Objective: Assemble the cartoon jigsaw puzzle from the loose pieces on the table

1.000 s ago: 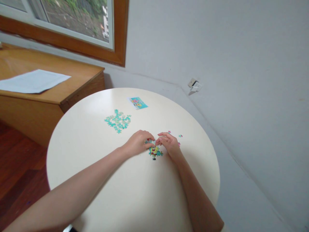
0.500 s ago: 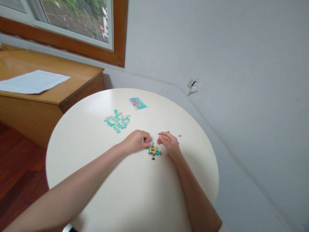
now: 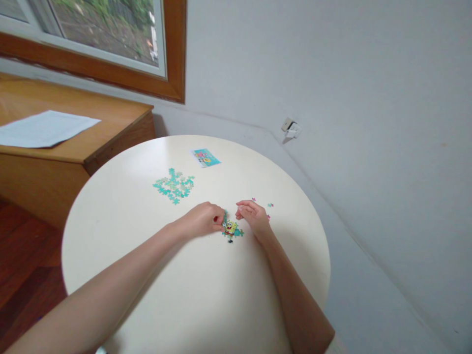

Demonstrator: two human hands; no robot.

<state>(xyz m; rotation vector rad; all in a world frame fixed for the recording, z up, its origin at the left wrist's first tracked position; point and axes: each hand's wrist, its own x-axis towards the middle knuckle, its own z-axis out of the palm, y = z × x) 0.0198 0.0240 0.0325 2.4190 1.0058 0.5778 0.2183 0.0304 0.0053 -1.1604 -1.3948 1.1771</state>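
Note:
A small joined section of jigsaw puzzle lies on the round white table, showing a yellow cartoon figure on teal. At its left edge is my left hand, fingers curled in a pinch on a puzzle piece that the fingertips partly cover. My right hand hovers just right of the section, its fingers loosely bent and apart with nothing visible in them. A few loose pink and teal puzzle pieces lie beyond the right hand.
A pile of teal and pale puzzle pieces spreads over the table's far left. Behind it lies a picture card. A wooden cabinet bearing a white sheet stands at left; a wall with an outlet runs along the right.
The view has shifted slightly, moving everything a little left in the picture. My left hand has closed in a bit at the section's left edge; my right hand keeps nearly the same pose.

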